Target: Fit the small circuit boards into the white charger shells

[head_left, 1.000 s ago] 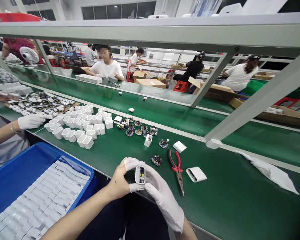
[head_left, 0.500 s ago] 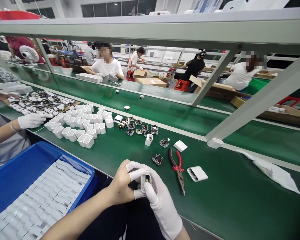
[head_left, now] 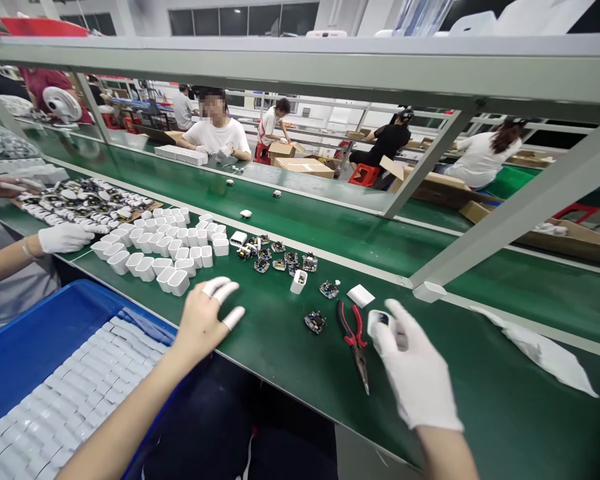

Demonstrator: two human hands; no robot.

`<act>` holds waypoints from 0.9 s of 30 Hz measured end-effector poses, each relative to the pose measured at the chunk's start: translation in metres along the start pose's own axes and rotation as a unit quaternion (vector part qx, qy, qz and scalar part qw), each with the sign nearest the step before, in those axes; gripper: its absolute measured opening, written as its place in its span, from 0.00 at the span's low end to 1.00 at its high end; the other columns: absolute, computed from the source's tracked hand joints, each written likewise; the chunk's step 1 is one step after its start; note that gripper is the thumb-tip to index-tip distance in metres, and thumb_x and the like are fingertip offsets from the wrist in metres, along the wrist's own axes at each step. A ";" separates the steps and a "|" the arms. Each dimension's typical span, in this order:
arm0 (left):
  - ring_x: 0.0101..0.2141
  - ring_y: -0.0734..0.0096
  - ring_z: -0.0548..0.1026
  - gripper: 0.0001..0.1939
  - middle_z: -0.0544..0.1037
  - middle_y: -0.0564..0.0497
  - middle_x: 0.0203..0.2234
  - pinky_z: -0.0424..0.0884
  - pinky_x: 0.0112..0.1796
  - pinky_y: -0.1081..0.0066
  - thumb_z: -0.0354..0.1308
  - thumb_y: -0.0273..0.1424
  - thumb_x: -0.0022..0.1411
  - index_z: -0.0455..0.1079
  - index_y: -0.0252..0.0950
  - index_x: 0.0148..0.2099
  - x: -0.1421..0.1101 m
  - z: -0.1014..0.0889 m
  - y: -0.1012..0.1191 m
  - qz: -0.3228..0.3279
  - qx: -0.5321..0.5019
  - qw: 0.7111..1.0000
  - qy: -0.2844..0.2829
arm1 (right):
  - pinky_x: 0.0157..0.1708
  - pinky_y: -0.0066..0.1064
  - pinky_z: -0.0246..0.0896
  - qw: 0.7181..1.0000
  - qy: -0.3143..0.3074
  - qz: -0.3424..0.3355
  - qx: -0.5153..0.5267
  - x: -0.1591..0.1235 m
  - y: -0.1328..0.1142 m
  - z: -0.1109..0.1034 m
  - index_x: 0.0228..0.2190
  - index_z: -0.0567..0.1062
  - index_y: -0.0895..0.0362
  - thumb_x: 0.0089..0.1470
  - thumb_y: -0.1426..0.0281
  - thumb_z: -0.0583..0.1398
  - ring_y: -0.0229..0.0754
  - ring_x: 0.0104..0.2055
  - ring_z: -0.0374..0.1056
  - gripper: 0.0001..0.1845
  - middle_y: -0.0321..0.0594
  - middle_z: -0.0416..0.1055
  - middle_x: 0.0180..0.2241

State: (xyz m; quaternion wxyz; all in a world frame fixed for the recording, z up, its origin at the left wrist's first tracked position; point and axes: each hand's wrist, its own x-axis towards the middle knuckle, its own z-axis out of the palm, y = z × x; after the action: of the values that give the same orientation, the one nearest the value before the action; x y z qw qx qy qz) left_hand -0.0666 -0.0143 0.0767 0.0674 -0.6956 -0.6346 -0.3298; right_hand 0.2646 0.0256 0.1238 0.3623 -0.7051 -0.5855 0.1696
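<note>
My left hand point(head_left: 207, 313), bare except for white covers on some fingers, is open above the table edge, near the white plastic cases point(head_left: 173, 280) standing in rows. My gloved right hand point(head_left: 420, 373) is closed on a white plastic housing point(head_left: 377, 321) with something dark inside its open end. Left of that hand lie long-nose pliers point(head_left: 353, 337) with red and black handles. A circuit board point(head_left: 315, 321) rests left of the pliers, another board point(head_left: 329, 289) behind them. Beyond them are a white housing point(head_left: 361, 295) and an upright case point(head_left: 299, 281) with a part inside.
Several circuit boards point(head_left: 279, 265) lie mid-table. A blue bin point(head_left: 80, 300) of white pieces stands at lower left. A co-worker's gloved hand point(head_left: 66, 238) is beside piled parts point(head_left: 90, 200). A slanted post point(head_left: 510, 193) and a white bag point(head_left: 540, 347) are at right.
My hands have parted. The right carried the housing right, past the pliers, over where another housing lay; the left let go and moved left and forward, fingers opened.
</note>
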 end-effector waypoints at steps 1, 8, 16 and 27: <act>0.51 0.50 0.68 0.20 0.71 0.42 0.53 0.64 0.51 0.53 0.57 0.40 0.64 0.69 0.38 0.56 0.003 -0.004 -0.015 -0.035 0.063 0.997 0.009 | 0.41 0.47 0.66 0.997 -0.019 0.038 -0.071 0.015 0.007 -0.008 0.61 0.64 0.52 0.54 0.49 0.56 0.55 0.40 0.73 0.36 0.48 0.76 0.42; 0.54 0.41 0.64 0.21 0.71 0.35 0.54 0.61 0.48 0.50 0.53 0.35 0.64 0.69 0.32 0.56 0.004 -0.012 -0.078 -0.142 0.309 0.940 0.025 | 0.34 0.52 0.65 0.947 -0.086 0.096 -0.293 0.072 0.043 -0.018 0.58 0.70 0.54 0.51 0.50 0.56 0.63 0.31 0.73 0.36 0.58 0.77 0.41; 0.48 0.48 0.70 0.21 0.74 0.38 0.51 0.61 0.47 0.53 0.49 0.28 0.63 0.68 0.32 0.57 0.003 -0.004 -0.078 -0.112 0.295 0.948 0.031 | 0.43 0.57 0.64 0.956 -0.027 0.064 -0.285 0.062 0.042 -0.015 0.57 0.71 0.55 0.57 0.47 0.49 0.71 0.50 0.68 0.36 0.57 0.68 0.55; 0.44 0.57 0.75 0.13 0.73 0.43 0.50 0.70 0.45 0.58 0.53 0.29 0.65 0.72 0.38 0.51 0.003 0.010 -0.039 -0.056 0.021 0.998 0.024 | 0.47 0.49 0.67 0.968 0.036 -0.160 -0.190 0.015 0.010 0.013 0.49 0.74 0.51 0.57 0.59 0.52 0.56 0.53 0.68 0.22 0.43 0.71 0.53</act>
State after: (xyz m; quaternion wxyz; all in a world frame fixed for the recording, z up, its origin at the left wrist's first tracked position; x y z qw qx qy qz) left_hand -0.0992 0.0004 0.0579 0.0783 -0.6492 -0.6778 -0.3362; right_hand 0.2674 0.0434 0.1105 0.2651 -0.6635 -0.6990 -0.0303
